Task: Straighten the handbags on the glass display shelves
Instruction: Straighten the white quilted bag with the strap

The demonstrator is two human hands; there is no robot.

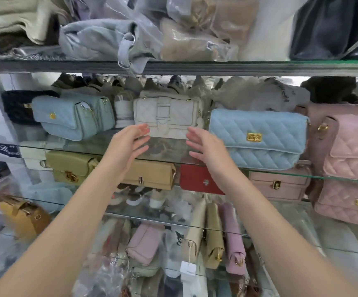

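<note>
My left hand (129, 142) and right hand (203, 146) are raised palms inward, fingers spread and holding nothing, just short of the white quilted handbag (167, 113) on the glass shelf (84, 146). I judge this the reach; next I must clasp both ends and square it. The blue quilted bag (257, 138) crowds its right; wrapped stock is packed behind.

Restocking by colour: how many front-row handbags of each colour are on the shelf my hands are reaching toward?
Light blue handbags: 2
White handbag: 1
Pink handbag: 1
Total: 4
</note>
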